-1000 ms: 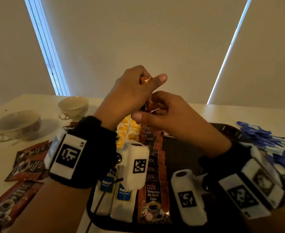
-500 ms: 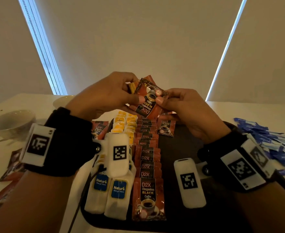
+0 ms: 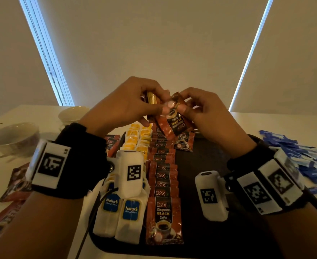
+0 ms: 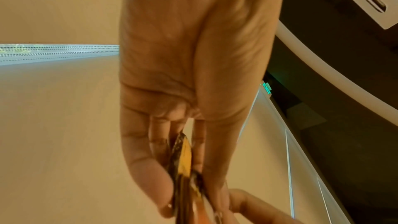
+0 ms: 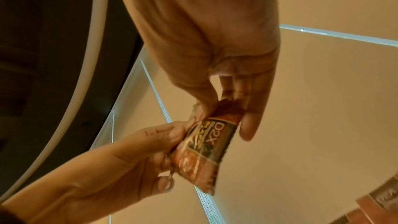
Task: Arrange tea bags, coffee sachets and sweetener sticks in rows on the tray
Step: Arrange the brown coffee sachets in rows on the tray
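1. We see our left hand (image 3: 124, 107) raised above the far end of the black oval plastic tray (image 3: 206, 230), its fingers (image 4: 146, 168) curled round a small stack of red-brown foil coffee sachets (image 3: 152, 99) held edge-on, with a yellow edge showing.
2. Our right hand (image 3: 208, 113) sits just beside it at 3 o'clock; its thumb and fingers (image 5: 252, 122) pinch the top of one red-brown "D2X Black Coffee" sachet (image 3: 175, 118), which hangs printed side towards us and upside down.
3. The left thumb also touches that sachet's edge, so both hands meet on it.
4. On the tray, a row of matching red coffee sachets (image 3: 163, 176) runs overlapped from 6 o'clock up towards 12 o'clock.
5. Just left of it lies a row of white paper tea bags with blue "Natur's" tags (image 3: 124, 217), and further up that row yellow-wrapped tea bags (image 3: 139, 139).
6. One lone coffee sachet (image 3: 184, 141) lies on the tray at 1 o'clock of the coffee row, below the hands.
7. A heap of blue paper sweetener sticks (image 3: 299, 156) rests on the pale worktop (image 3: 284, 122) at 3 o'clock, off the tray.
8. Two white ceramic teacups (image 3: 13, 139) stand at 10 o'clock, and loose coffee sachets (image 3: 17, 182) lie at 8 o'clock on the worktop.
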{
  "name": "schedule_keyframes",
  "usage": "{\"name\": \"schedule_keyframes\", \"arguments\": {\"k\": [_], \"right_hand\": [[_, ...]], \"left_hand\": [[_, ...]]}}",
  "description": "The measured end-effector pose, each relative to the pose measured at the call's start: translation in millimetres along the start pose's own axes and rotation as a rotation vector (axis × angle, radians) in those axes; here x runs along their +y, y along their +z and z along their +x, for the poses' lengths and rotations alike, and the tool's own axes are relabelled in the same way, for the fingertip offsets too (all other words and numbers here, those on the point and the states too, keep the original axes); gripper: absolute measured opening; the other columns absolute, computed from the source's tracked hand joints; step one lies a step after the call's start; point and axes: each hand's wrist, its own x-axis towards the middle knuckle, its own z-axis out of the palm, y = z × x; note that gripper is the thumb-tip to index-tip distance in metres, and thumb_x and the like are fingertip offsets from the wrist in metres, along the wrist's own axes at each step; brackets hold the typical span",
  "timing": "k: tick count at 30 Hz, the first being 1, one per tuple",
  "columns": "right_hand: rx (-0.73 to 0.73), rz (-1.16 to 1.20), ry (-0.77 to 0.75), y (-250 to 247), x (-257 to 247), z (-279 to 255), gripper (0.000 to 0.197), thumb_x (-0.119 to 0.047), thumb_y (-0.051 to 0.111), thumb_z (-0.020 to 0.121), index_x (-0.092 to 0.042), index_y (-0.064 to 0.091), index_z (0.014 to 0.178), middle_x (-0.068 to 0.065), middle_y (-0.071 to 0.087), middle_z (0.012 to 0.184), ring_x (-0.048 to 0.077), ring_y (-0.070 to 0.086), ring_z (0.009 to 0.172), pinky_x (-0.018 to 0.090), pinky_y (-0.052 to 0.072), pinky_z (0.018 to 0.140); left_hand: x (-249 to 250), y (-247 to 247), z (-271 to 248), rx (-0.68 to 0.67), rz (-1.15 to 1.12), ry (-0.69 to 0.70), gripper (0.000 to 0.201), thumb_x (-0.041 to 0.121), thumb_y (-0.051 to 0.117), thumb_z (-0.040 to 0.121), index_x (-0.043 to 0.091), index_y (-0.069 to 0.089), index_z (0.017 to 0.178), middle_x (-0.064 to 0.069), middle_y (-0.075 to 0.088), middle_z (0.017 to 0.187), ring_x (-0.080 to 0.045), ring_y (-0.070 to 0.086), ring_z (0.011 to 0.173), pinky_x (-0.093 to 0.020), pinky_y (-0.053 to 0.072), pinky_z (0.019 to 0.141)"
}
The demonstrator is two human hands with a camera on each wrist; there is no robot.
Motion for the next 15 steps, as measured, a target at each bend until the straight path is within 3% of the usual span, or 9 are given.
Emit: {"name": "schedule_keyframes", "arguments": {"k": [3,6,9,12,15], "right_hand": [[-0.012,-0.04,-0.052,0.6,-2.7,-0.7,0.017,-0.014,0.058,0.091,-0.03,0.061,0.089,-0.008,0.061,0.085,0.011,0.059,0.083,0.033,0.052,0.074],[0.055,0.101,0.037,1.8,-5.0,-2.1,0.013,-0.022,0.066,0.086,-0.028,0.058,0.095,-0.004,0.064,0.087,0.015,0.065,0.083,0.036,0.058,0.072],[-0.011,0.246,0.208,-2.7,-5.8,-3.2,0.04,-0.029,0.073,0.077,-0.022,0.05,0.11,0.002,0.066,0.093,0.015,0.069,0.078,0.028,0.059,0.063],[-0.049,0.437,0.342,-5.3,-5.2,-3.0,0.041,-0.017,0.073,0.078,-0.012,0.052,0.113,0.007,0.068,0.09,0.013,0.07,0.07,0.022,0.057,0.056],[0.018,0.501,0.35,-3.9,-1.8,-2.0,0.029,-0.006,0.07,0.08,-0.006,0.057,0.105,0.006,0.069,0.08,0.011,0.069,0.063,0.02,0.055,0.054]], "left_hand": [[-1.4,6.6,2.3,-0.037,0.04,0.004,0.012,0.02,0.068,0.082,0.017,0.066,0.093,0.005,0.065,0.079,-0.006,0.068,0.065,-0.02,0.055,0.05],[-3.9,8.8,3.7,0.052,-0.016,-0.009,0.005,0.016,0.068,0.083,0.013,0.067,0.086,0.001,0.065,0.079,-0.007,0.067,0.063,-0.018,0.053,0.048],[-7.3,6.7,6.0,0.159,-0.05,-0.021,0.01,0.018,0.067,0.084,0.011,0.063,0.077,-0.002,0.064,0.085,-0.008,0.067,0.061,-0.02,0.054,0.047],[-9.1,5.2,6.8,0.198,-0.082,-0.051,0.018,0.02,0.067,0.083,0.014,0.055,0.071,-0.004,0.063,0.088,-0.012,0.067,0.064,-0.022,0.055,0.047],[-8.1,6.3,5.9,0.165,-0.113,-0.075,0.019,0.021,0.068,0.081,0.009,0.055,0.074,-0.011,0.063,0.086,-0.014,0.068,0.063,-0.022,0.055,0.047]]}}
